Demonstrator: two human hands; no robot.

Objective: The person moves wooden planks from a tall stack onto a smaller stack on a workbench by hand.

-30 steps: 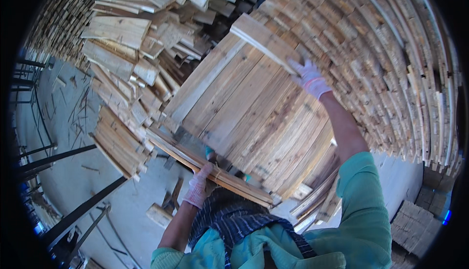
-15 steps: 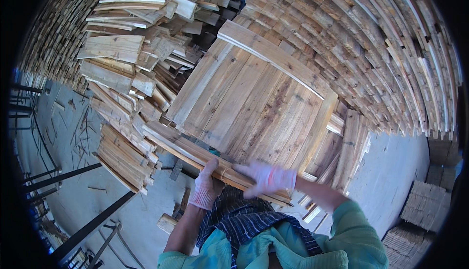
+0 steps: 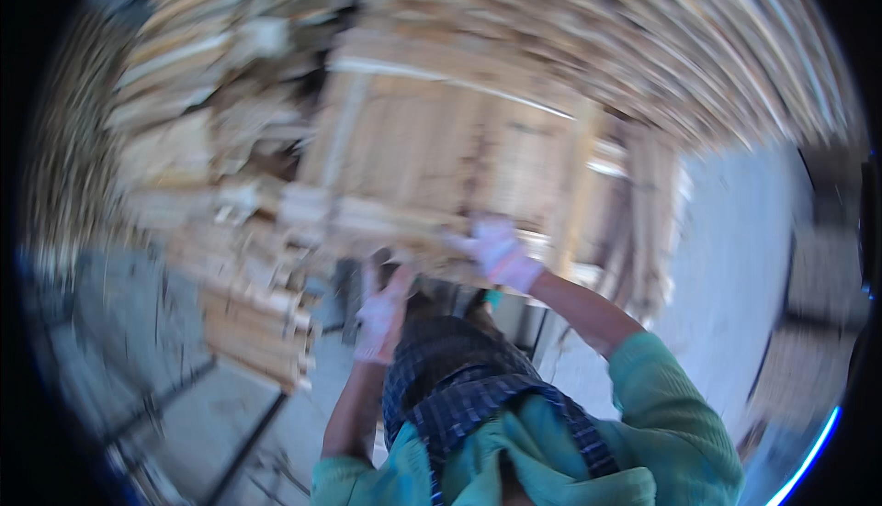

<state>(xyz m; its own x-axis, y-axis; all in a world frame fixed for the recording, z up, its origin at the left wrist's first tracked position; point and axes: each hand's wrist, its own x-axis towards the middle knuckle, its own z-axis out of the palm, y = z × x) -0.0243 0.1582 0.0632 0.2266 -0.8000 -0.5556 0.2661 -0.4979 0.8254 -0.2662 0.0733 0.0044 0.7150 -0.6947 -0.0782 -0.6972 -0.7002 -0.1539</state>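
My two hands wear pale, pinkish work gloves, and motion blurs both. My left hand (image 3: pixel 380 315) is just below the near edge of a wooden plank (image 3: pixel 367 218), its fingers pointing up and spread in a V; I see nothing held in it. Higher and to the right, my right hand (image 3: pixel 502 253) reaches over the right part of that plank with its fingers stretched out to the left, seemingly touching the wood. The plank lies crosswise along the near side of a large panel of side-by-side boards (image 3: pixel 404 134). Blur hides the exact contact.
Loose, uneven boards (image 3: pixel 170 152) are heaped at the left, with a smaller neat stack (image 3: pixel 253 327) nearer me. Tall rows of stacked boards (image 3: pixel 588 28) fill the far right. Long boards (image 3: pixel 643 203) lie right of the panel; bundles (image 3: pixel 808 368) stand at the right rim.
My view has swung and blurred. The plank now lies against the panel's near side, farther from my body. My left hand has dropped off its edge; my right hand has moved forward.
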